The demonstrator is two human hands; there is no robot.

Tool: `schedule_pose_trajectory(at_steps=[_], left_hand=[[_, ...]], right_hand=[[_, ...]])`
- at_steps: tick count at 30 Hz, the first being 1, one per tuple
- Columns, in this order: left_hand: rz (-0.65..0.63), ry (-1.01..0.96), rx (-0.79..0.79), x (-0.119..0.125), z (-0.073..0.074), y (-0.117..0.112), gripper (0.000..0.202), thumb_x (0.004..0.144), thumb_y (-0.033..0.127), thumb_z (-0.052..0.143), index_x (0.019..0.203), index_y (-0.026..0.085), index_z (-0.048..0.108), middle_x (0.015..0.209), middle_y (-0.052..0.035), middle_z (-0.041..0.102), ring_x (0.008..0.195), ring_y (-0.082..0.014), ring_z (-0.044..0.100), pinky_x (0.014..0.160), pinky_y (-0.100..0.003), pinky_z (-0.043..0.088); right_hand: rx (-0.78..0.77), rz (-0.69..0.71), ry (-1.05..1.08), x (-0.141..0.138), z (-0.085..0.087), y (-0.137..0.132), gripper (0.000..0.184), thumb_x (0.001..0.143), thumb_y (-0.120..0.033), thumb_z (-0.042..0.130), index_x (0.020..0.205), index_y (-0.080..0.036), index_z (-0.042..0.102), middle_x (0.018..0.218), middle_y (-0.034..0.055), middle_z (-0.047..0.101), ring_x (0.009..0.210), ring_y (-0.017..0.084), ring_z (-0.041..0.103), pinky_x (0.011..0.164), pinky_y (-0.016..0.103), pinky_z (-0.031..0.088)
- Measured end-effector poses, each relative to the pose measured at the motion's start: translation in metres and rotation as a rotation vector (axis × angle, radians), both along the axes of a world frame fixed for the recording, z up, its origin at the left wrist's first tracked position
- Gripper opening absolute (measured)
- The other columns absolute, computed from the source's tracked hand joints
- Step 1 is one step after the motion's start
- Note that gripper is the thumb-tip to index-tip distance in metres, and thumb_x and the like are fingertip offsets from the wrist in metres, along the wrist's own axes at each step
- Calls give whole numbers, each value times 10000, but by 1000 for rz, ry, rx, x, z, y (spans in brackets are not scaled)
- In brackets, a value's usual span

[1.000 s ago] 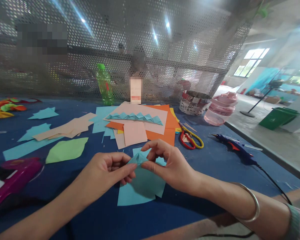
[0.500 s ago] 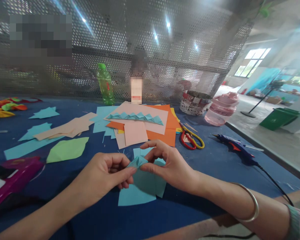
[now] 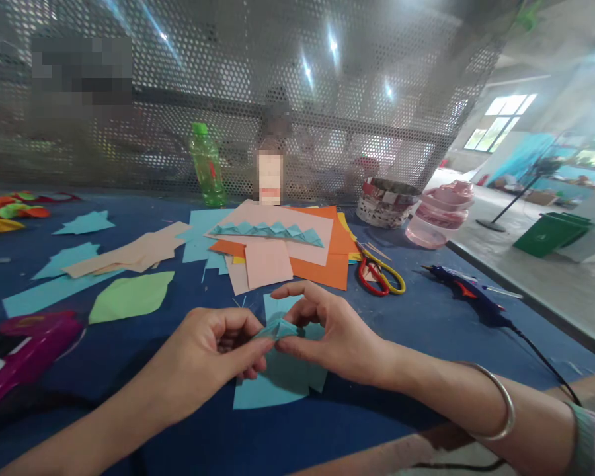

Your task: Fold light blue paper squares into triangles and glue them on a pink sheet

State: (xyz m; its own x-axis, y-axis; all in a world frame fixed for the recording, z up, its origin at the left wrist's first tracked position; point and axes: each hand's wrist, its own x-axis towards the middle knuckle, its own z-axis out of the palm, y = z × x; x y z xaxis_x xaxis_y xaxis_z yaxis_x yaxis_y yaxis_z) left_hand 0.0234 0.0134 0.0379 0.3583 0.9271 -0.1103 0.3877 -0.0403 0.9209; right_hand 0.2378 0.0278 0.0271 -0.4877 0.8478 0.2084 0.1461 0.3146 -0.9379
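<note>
A small folded piece of light-blue paper (image 3: 280, 328) is pinched between my two hands, above the table. My left hand (image 3: 228, 340) grips its left end between thumb and fingers. On its right end, the thumb and a finger of my right hand (image 3: 330, 330) close, with the index finger arched above. Beneath my hands lie flat light-blue paper sheets (image 3: 270, 390). Farther back, a zigzag strip of folded blue triangles (image 3: 268, 231) rests on a pale pink sheet (image 3: 310, 254).
Red-and-yellow scissors (image 3: 381, 277), a blue glue gun (image 3: 469, 294) with a cord, a pink water bottle (image 3: 439, 215) and a round container (image 3: 387, 201) are to the right. A magenta tool (image 3: 34, 350), a green paper leaf (image 3: 131, 297) and cut papers lie left. A green bottle (image 3: 208, 168) stands behind.
The folded blue paper has shifted slightly right and down and turned a little, its ridge now facing up. Both hands still pinch it.
</note>
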Motion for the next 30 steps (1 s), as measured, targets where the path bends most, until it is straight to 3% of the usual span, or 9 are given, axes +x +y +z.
schedule_pose_trajectory(at_steps=[10,20,26,30], left_hand=[[42,-2,-74,-4,-9,2,310,772,510,744,678,215,724,627,-15,761,542,-138,672,537,-203,544],[122,4,-32,-10,-11,10,416,742,620,737,661,212,721,595,-37,738,506,-162,664,533,-257,578],[121,18,-37,-10,-9,10,455,712,663,750,628,218,702,574,-37,722,490,-174,658,517,-278,587],[115,-2,-30,-9,-9,10,436,731,641,748,629,219,705,585,-38,730,495,-174,662,517,-274,586]], right_hand=[[53,-39,-86,4,2,3,525,754,-147,874,1210,-237,629,701,-99,648,629,91,614,652,224,458],[190,-135,-218,5,-3,8,630,730,-152,906,1286,-247,627,893,-24,765,775,146,684,768,282,537],[266,-178,-260,4,0,6,595,756,-153,897,1294,-242,657,876,-19,787,800,158,741,824,284,558],[226,-181,-238,4,0,5,609,758,-132,891,1315,-237,668,845,-20,797,802,158,764,834,267,564]])
